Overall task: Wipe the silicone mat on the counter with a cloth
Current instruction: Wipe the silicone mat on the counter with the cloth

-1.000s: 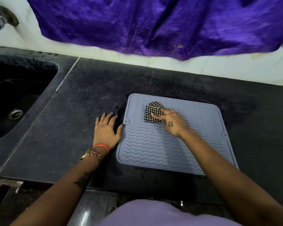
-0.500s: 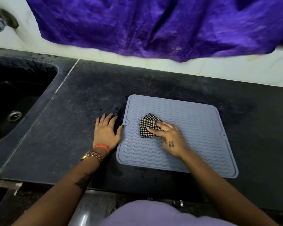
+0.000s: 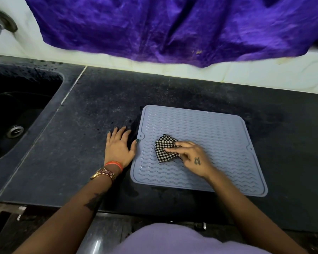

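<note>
moved: cloth (image 3: pixel 166 150) slid toward 7 o'clock on mat (image 3: pixel 218 136)
right hand (image 3: pixel 192 158): grip presses cloth
left hand (image 3: pixel 118 146): spread flat on surface (image 3: pixel 81 134)

A single wide-angle view looks from the person's head, forward and steeply down onto the dark surface (image 3: pixel 92 136), close enough that both forearms reach in from the bottom edge. The mat (image 3: pixel 218 132) sits near centre, the sink (image 3: pixel 26 114) at the left edge, the wall (image 3: pixel 264 74) across the top.

cloth (image 3: pixel 166 150) on mat (image 3: pixel 209 132) | mat on counter (image 3: pixel 92 125) | sink (image 3: pixel 17 107) left
</note>
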`<state>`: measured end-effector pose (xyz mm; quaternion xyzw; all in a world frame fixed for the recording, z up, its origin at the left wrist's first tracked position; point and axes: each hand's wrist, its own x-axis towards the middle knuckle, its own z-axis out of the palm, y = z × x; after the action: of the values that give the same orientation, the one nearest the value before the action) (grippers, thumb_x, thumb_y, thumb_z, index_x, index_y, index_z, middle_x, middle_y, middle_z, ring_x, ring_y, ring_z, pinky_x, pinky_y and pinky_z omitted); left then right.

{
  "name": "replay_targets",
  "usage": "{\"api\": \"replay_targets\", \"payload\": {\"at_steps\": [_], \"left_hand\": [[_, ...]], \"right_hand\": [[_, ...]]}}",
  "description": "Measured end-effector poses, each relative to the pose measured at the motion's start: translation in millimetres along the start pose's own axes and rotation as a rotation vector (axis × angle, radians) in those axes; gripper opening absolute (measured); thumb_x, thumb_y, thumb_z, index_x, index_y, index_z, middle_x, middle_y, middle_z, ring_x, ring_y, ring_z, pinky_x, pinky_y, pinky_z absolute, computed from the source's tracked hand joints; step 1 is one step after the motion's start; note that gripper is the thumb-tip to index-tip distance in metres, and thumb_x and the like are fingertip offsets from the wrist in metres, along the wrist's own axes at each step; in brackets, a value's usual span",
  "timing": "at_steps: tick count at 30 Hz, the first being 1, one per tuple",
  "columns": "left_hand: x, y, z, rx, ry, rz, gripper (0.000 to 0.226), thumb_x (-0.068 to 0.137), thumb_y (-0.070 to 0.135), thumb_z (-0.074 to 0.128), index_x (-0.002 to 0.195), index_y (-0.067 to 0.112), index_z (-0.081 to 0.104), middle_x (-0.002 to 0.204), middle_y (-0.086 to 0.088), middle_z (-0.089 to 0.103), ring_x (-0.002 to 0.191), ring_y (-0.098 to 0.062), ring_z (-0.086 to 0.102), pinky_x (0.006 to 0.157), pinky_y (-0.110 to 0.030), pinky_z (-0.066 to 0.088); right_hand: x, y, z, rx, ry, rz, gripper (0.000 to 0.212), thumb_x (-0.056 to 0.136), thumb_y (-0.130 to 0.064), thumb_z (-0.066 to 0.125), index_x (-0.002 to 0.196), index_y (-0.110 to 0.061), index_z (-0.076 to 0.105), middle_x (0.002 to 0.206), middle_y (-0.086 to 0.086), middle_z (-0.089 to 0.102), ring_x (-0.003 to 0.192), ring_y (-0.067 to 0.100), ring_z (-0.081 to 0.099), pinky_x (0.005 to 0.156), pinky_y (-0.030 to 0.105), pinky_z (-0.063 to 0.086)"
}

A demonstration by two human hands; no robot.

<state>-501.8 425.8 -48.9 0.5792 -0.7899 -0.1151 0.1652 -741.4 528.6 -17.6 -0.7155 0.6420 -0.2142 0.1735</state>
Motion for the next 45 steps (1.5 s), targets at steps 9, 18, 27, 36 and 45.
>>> {"api": "replay_targets", "payload": {"at_steps": [9,18,27,36,45], "left_hand": [[-1,0,1,-0.002,0.005,-0.001,0.062,0.084,0.049,0.033,0.133,0.015,0.048,0.147,-0.009,0.039,0.140,-0.030,0.024,0.117,-0.043,0.007],[-3,1,-1,0.012,-0.008,0.005,0.063,0.084,0.049,0.030,0.135,0.014,0.046,0.148,-0.009,0.036,0.141,-0.029,0.021,0.117,-0.043,0.006],[-4,2,-3,0.022,-0.027,0.021,0.065,0.084,0.048,0.027,0.136,0.012,0.044,0.149,-0.011,0.034,0.141,-0.029,0.019,0.117,-0.043,0.006],[-5,3,-6,-0.014,-0.035,0.062,0.057,0.090,0.042,0.034,0.135,0.009,0.045,0.147,-0.014,0.036,0.141,-0.032,0.020,0.117,-0.045,0.006],[-8,2,-8,-0.014,-0.026,0.088,0.049,0.094,0.034,0.043,0.135,0.009,0.044,0.147,-0.014,0.036,0.141,-0.031,0.020,0.118,-0.043,0.005]], "right_hand": [[-25,-6,11,0.066,0.037,-0.073,0.054,0.076,0.012,0.054,0.115,-0.023,0.065,0.123,0.009,0.061,0.118,0.027,0.051,0.104,0.043,0.035],[-63,-25,25,-0.056,0.124,-0.131,0.056,0.073,0.009,0.058,0.114,-0.028,0.066,0.121,0.008,0.063,0.116,0.029,0.054,0.099,0.047,0.036],[-79,-27,26,-0.021,0.049,-0.100,0.056,0.078,0.008,0.054,0.115,-0.032,0.065,0.126,0.002,0.060,0.121,0.024,0.050,0.100,0.048,0.039],[-100,-40,20,0.027,0.109,-0.072,0.043,0.081,0.008,0.057,0.111,-0.021,0.069,0.119,0.007,0.064,0.116,0.025,0.055,0.097,0.047,0.044],[-109,-42,1,0.018,0.148,0.001,0.042,0.080,0.005,0.056,0.110,-0.020,0.069,0.113,0.008,0.066,0.109,0.021,0.059,0.098,0.028,0.042]]}}
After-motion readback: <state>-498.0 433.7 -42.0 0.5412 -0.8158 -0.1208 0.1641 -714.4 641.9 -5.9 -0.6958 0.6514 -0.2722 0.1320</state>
